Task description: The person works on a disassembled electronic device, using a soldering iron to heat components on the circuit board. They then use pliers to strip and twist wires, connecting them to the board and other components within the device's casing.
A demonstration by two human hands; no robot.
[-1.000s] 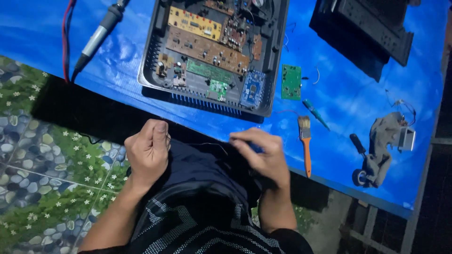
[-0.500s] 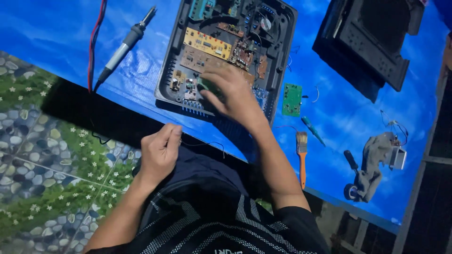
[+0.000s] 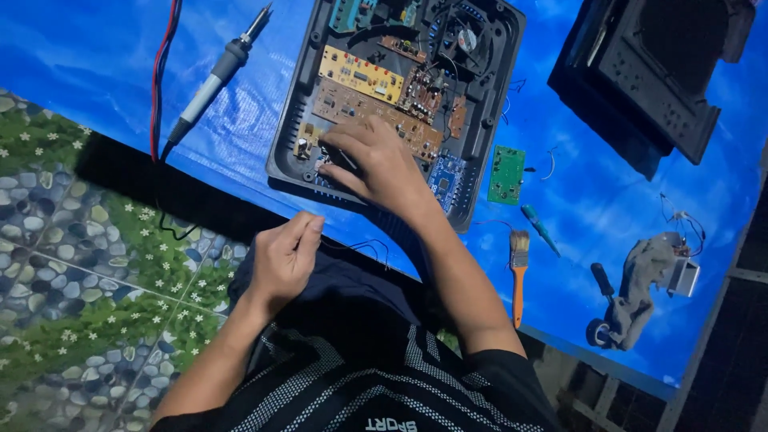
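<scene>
Inside open casing (image 3: pixel 298 120): right hand (image 3: pixel 376 164) fingers curled on circuit boards (image 3: pixel 360 88); left hand (image 3: pixel 282 260) loosely pinched, grasp unclear.

no packages, labels, signs, screens

I take this for a makeshift electronics repair bench: soldering iron (image 3: pixel 214 76), opened casing (image 3: pixel 480 120) full of circuit boards, loose board (image 3: pixel 506 174), brush (image 3: pixel 519 272) on blue sheet (image 3: pixel 80 56).

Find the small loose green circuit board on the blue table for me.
In the head view the green circuit board lies flat on the blue table, just right of the opened black appliance case, above the orange-handled brush.
</scene>
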